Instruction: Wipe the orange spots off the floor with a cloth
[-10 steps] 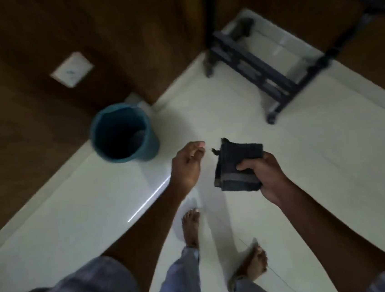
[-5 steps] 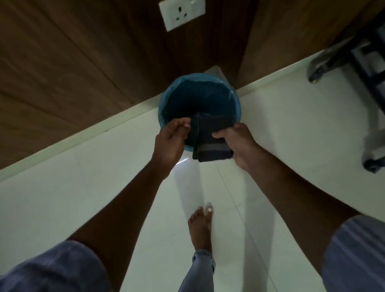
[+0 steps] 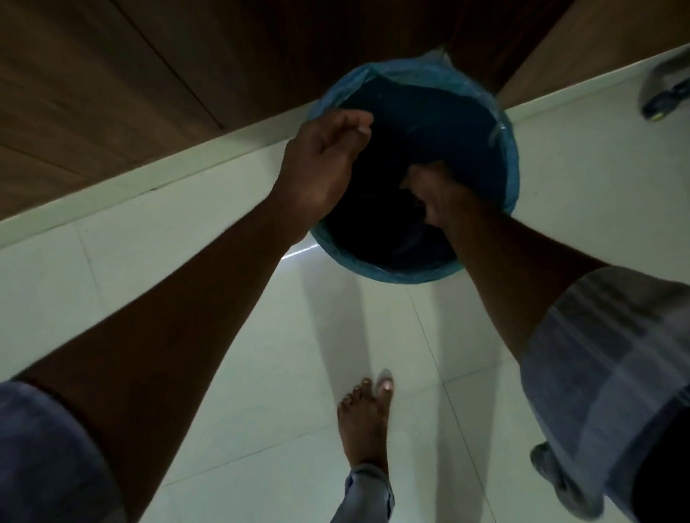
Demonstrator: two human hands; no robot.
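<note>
One view only, head camera, looking down.

Item 1: blue-lined bin (image 3: 506, 150), at twelve to one o'clock from the bare foot (image 3: 366, 421), standing on the floor (image 3: 208, 275) against the skirting of the wood-panelled wall (image 3: 144, 69). A thin blue liner is folded over its rim.

Item 2: right hand (image 3: 434, 196), reached down inside the bin mouth, fingers curled closed. A dark mass sits around and under it at seven o'clock within the bin; this reads as the cloth (image 3: 400, 234), though the interior is too dim to make out its edges, so the grip on it is a probable one, not a certain one.

Item 3: left hand (image 3: 324, 165), over the bin rim at ten o'clock, fingers loosely bent and partly spread, nothing visibly in it.

Item 4: floor tiles, pale and glossy. No orange spots show anywhere in frame.

Item 5: caster of some wheeled stand (image 3: 667, 99), at three o'clock from the bin, well apart.

Progress, as judged: the cloth going into a bin suggests the wiping is finished and disposal is under way. Whether spots remain outside the frame cannot be told. Left to do: let go and withdraw both hands.
</note>
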